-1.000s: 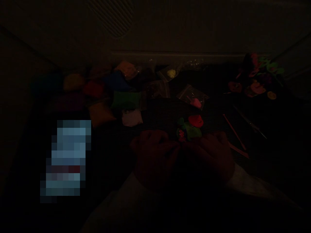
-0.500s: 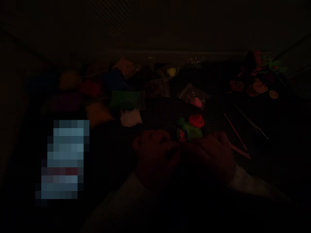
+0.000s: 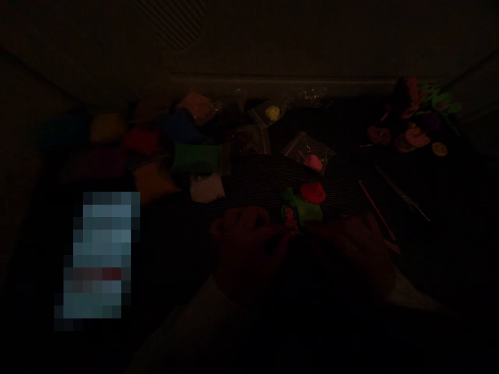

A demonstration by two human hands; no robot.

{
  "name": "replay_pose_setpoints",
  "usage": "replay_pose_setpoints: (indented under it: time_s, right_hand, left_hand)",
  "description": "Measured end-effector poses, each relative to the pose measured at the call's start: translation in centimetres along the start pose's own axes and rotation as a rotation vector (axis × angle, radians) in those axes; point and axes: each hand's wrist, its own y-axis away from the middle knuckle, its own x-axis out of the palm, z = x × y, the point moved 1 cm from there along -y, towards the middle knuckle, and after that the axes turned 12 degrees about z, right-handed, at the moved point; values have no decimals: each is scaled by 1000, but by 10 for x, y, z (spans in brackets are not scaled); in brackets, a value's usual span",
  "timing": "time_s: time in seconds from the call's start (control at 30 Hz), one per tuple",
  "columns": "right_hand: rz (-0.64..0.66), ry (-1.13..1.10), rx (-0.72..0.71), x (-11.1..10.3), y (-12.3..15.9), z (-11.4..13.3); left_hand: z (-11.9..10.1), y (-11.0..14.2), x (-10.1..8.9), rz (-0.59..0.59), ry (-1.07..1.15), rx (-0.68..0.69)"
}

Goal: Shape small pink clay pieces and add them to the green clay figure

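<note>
The light is very dim. A small clay figure in green, red and blue (image 3: 307, 208) lies just beyond my fingertips. My left hand (image 3: 249, 254) is closed in a pinch near its lower left side; whatever sits between thumb and forefinger is lost in the dark. From the other side my right hand (image 3: 353, 244) reaches in, fingers pressed together and pointing at the left fingertips. I cannot make out what it pinches. To the right of that hand lies a thin pink modelling stick (image 3: 377, 210).
Bags of coloured clay, among them a green pack (image 3: 197, 158), a white pack (image 3: 207, 188) and an orange pack (image 3: 156, 182), spread at left. A clear bag with pink clay (image 3: 312, 162) lies beyond the figure. Scissors (image 3: 405, 196) and several clay pieces (image 3: 417, 137) are at right. A blurred-out bright rectangle (image 3: 99, 254) is at left.
My right hand has shifted slightly right, its fingers drawn a little away from my left hand and straighter. The left hand stays nearly in place. The whole view has moved slightly.
</note>
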Motion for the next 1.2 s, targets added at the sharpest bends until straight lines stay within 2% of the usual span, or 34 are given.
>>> replay_pose_setpoints:
  time_s: [0.9,1.07,1.2]
  right_hand:
    - [38,-2,-133,2,-2,0]
    - [2,-36,-121,2,0,0]
    - [-13,-65,-50,-12,8,-2]
  left_hand:
    - [-3,-5,1,4,-7,-64]
    - [-1,-3,1,-1,-14,-30]
    - [5,-1,-2,22,51,28]
